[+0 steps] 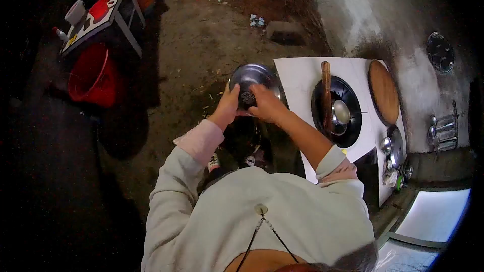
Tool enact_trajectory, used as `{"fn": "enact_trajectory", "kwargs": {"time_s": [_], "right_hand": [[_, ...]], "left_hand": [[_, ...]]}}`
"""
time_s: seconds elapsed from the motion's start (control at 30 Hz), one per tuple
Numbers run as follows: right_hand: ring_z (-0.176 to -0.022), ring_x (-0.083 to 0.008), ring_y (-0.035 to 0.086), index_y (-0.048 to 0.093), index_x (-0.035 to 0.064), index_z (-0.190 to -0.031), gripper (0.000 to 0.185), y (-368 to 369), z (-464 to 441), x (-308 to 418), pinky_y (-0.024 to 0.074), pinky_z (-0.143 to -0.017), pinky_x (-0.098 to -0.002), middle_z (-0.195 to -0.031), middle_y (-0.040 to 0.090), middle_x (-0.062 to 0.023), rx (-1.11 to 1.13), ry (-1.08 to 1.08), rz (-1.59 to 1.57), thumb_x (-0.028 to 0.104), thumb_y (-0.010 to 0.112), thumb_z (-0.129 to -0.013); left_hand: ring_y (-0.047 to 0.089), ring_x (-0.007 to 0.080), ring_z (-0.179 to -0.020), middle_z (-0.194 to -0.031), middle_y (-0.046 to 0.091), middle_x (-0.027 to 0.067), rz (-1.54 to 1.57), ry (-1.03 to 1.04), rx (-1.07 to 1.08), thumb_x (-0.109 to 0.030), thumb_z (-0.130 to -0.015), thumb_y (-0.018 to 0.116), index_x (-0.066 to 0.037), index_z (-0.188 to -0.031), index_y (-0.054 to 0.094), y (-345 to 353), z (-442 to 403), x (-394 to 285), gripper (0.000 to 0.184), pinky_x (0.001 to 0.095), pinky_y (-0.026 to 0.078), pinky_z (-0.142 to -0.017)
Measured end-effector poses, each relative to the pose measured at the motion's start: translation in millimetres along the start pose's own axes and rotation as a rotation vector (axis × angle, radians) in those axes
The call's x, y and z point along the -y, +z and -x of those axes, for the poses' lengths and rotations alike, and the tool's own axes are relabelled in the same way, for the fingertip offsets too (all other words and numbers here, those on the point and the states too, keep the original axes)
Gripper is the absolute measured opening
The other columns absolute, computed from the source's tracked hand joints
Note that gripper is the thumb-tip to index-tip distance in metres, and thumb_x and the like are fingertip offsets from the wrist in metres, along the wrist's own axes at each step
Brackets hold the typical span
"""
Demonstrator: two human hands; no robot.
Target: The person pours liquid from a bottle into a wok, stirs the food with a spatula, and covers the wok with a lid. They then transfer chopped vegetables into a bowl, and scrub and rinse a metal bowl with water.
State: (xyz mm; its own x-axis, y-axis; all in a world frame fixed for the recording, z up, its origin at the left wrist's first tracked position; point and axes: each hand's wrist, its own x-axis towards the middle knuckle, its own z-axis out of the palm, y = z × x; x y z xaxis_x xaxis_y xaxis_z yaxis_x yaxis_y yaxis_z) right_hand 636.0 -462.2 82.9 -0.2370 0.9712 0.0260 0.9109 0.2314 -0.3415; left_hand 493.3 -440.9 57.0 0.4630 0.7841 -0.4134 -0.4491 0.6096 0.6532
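A shiny round metal bowl [252, 74] is held out in front of my body, above the floor. My left hand [228, 105] grips its near left side, with the thumb at the rim. At the bowl's near right, my right hand [268, 105] has its fingers bent inward over the bowl. Against those fingertips lies a dark grainy pad [247, 98], partly covered, whose exact kind I cannot make out. The bowl's underside is hidden from me.
A white table [297, 78] on my right bears a black wok [317, 102], with a wooden-handled tool and a ladle in it, and a round wooden board [384, 93]. A red bucket [91, 78] stands at left, near another table [113, 12]. A block [286, 34] lies ahead.
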Motion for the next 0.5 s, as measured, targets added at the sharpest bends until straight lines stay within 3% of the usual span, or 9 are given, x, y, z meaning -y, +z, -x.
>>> {"fn": "enact_trajectory", "kwargs": {"time_s": [0.03, 0.1, 0.17, 0.2, 0.27, 0.33, 0.37, 0.4, 0.5], "right_hand": [[-0.105, -0.0332, 0.044, 0.043, 0.0052, -0.112, 0.059, 14.7, 0.4, -7.5, 0.0394, -0.086, -0.0377, -0.107, 0.048, -0.0212, 0.053, -0.079, -0.257, 0.007, 0.063, -0.057], [-0.104, -0.0328, 0.046, 0.049, 0.0044, -0.107, 0.052, 21.5, -28.6, -34.1, 0.0391, -0.087, -0.0373, -0.111, 0.049, -0.0152, -0.107, -0.219, -0.025, 0.005, 0.064, -0.057], [-0.103, -0.0316, 0.047, 0.050, 0.0073, -0.109, 0.053, 1.0, -31.1, -25.8, 0.0399, -0.086, -0.0374, -0.111, 0.050, -0.0124, 0.047, 0.069, 0.171, 0.010, 0.065, -0.059], [-0.103, -0.0316, 0.047, 0.050, 0.0073, -0.109, 0.053, -4.8, -29.2, -20.9, 0.0399, -0.086, -0.0374, -0.111, 0.050, -0.0124, 0.047, 0.068, 0.171, 0.010, 0.065, -0.059], [-0.102, -0.0299, 0.047, 0.052, 0.0106, -0.109, 0.050, -8.8, -19.7, -13.4, 0.0408, -0.085, -0.0378, -0.111, 0.051, -0.0108, 0.340, 0.124, 0.228, 0.017, 0.065, -0.061], [-0.103, -0.0296, 0.046, 0.056, 0.0112, -0.105, 0.044, 1.7, -17.6, -1.9, 0.0407, -0.085, -0.0389, -0.108, 0.053, -0.0109, 0.305, 0.098, -0.063, 0.023, 0.064, -0.064], [-0.099, -0.0310, 0.050, 0.060, 0.0087, -0.097, 0.036, 30.1, -18.0, -17.0, 0.0418, -0.084, -0.0399, -0.102, 0.055, -0.0117, -0.112, -0.029, -0.030, 0.022, 0.065, -0.063], [-0.095, -0.0305, 0.053, 0.060, 0.0062, -0.092, 0.032, 2.8, -30.6, -4.5, 0.0452, -0.078, -0.0403, -0.099, 0.057, -0.0129, 0.025, 0.118, -0.012, 0.020, 0.065, -0.064], [-0.076, -0.0268, 0.060, 0.065, 0.0080, -0.082, 0.022, -18.9, -34.4, -1.3, 0.0489, -0.062, -0.0377, -0.083, 0.062, -0.0099, 0.228, 0.270, 0.186, 0.019, 0.066, -0.063]], "left_hand": [[0.054, 0.0276, -0.097, -0.115, 0.046, 0.0106, -0.020, -0.015, -0.025, -0.028, -0.091, 0.034, -0.019, -0.125, 0.026, 0.7, 1.5, 5.7, 0.036, 0.0485, 0.052, -0.066], [0.057, 0.0256, -0.092, -0.110, 0.050, 0.0101, -0.056, -0.038, -0.042, -0.031, -0.091, 0.035, -0.018, -0.123, 0.029, 6.0, 7.4, 11.2, 0.035, 0.0444, 0.055, -0.062], [0.058, 0.0255, -0.089, -0.107, 0.052, 0.0100, -0.017, 0.013, -0.171, -0.032, -0.091, 0.035, -0.016, -0.123, 0.029, 16.8, 10.7, 11.9, 0.036, 0.0433, 0.055, -0.062], [0.058, 0.0258, -0.088, -0.110, 0.050, 0.0108, 0.040, 0.025, -0.110, -0.033, -0.091, 0.034, -0.015, -0.123, 0.028, 10.3, 7.2, 13.8, 0.037, 0.0444, 0.054, -0.064], [0.057, 0.0261, -0.091, -0.112, 0.049, 0.0113, 0.049, 0.063, -0.081, -0.034, -0.091, 0.035, -0.014, -0.123, 0.030, 1.3, 5.7, 16.2, 0.038, 0.0453, 0.054, -0.067], [0.053, 0.0255, -0.098, -0.113, 0.048, 0.0102, 0.049, 0.092, -0.014, -0.034, -0.091, 0.033, -0.013, -0.122, 0.033, -3.5, 6.6, 21.5, 0.037, 0.0453, 0.052, -0.073], [0.050, 0.0248, -0.102, -0.113, 0.047, 0.0087, 0.024, 0.060, 0.058, -0.034, -0.092, 0.032, -0.012, -0.122, 0.034, -4.2, 7.2, 28.9, 0.037, 0.0442, 0.050, -0.076], [0.047, 0.0229, -0.105, -0.114, 0.047, 0.0085, -0.015, 0.051, 0.098, -0.036, -0.091, 0.032, -0.009, -0.118, 0.041, 5.6, 12.2, 21.5, 0.039, 0.0443, 0.046, -0.083], [0.041, 0.0266, -0.113, -0.126, 0.040, 0.0088, -0.057, 0.107, 0.190, -0.038, -0.090, 0.033, -0.008, -0.126, 0.037, 11.1, 21.7, 6.9, 0.047, 0.0456, 0.040, -0.089]]}}
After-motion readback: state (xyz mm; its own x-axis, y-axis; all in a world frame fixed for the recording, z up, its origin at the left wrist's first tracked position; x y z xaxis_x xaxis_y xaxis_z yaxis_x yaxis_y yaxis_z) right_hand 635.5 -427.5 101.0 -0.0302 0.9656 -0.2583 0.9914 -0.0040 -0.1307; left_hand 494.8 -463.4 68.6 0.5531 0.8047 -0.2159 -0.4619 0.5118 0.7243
